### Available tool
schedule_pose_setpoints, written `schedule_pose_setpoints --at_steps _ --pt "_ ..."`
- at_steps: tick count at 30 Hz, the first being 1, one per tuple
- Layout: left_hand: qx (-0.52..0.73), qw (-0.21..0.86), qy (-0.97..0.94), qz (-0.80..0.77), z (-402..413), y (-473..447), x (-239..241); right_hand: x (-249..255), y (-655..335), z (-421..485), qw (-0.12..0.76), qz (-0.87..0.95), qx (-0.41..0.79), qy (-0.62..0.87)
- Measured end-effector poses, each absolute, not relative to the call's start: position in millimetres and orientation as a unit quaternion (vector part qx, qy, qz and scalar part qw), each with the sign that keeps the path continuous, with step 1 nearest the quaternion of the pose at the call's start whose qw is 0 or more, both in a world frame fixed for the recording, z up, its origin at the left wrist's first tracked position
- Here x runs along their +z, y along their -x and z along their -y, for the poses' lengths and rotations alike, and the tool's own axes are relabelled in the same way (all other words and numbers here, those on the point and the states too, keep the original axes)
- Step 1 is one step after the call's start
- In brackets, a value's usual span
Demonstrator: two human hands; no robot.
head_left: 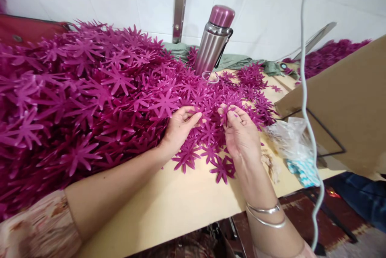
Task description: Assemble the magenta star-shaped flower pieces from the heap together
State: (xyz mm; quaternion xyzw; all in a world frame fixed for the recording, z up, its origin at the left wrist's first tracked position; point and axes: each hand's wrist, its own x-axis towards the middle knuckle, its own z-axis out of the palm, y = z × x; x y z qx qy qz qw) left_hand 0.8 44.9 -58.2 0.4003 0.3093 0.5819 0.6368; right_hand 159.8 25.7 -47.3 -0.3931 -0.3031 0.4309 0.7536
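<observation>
A big heap of magenta star-shaped flower cut-outs (78, 89) covers the left and middle of a pale wooden table (181, 205). My left hand (179, 127) rests at the heap's near edge, fingers curled and pinching flowers. My right hand (239, 131), with two silver bangles on its wrist, is just to the right, fingertips pinched on a magenta flower. Loose flowers (221, 169) lie under and in front of both hands.
A steel flask with a purple cap (212, 43) stands behind the heap by the white wall. A cardboard sheet (346, 101) leans at the right above a crumpled plastic bag (294, 145). A grey cable (304, 89) hangs down. The table's near edge runs diagonally.
</observation>
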Motion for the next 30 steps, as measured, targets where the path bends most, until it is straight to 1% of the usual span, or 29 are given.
schedule_pose_setpoints --at_steps 5,11,18,20,24,28,30 --pt "0.578 0.61 -0.439 -0.319 -46.1 -1.8 -61.2 -44.2 -150.9 -24.9 0.758 0.338 0.393 0.396" --pt "0.606 0.569 -0.444 -0.335 -46.0 -2.0 -62.2 -38.0 -145.2 -17.1 0.732 0.407 0.372 0.401" --pt "0.592 0.609 -0.427 -0.309 -41.8 0.3 -55.3 -33.0 -142.1 -11.0 0.707 0.427 0.355 0.438" --pt "0.594 0.607 -0.434 -0.299 -41.9 0.6 -55.3 -32.2 -141.9 -10.4 0.707 0.425 0.343 0.449" --pt "0.602 0.551 -0.497 -0.295 -42.3 0.9 -58.2 -33.1 -143.9 -10.7 0.707 0.422 0.32 0.468" --pt "0.607 0.441 -0.576 -0.323 -36.7 3.0 -55.5 -40.4 -147.4 -15.5 0.73 0.417 0.299 0.452" --pt "0.601 0.407 -0.602 -0.332 -33.0 4.5 -52.5 -44.5 -148.4 -18.4 0.732 0.412 0.313 0.443"
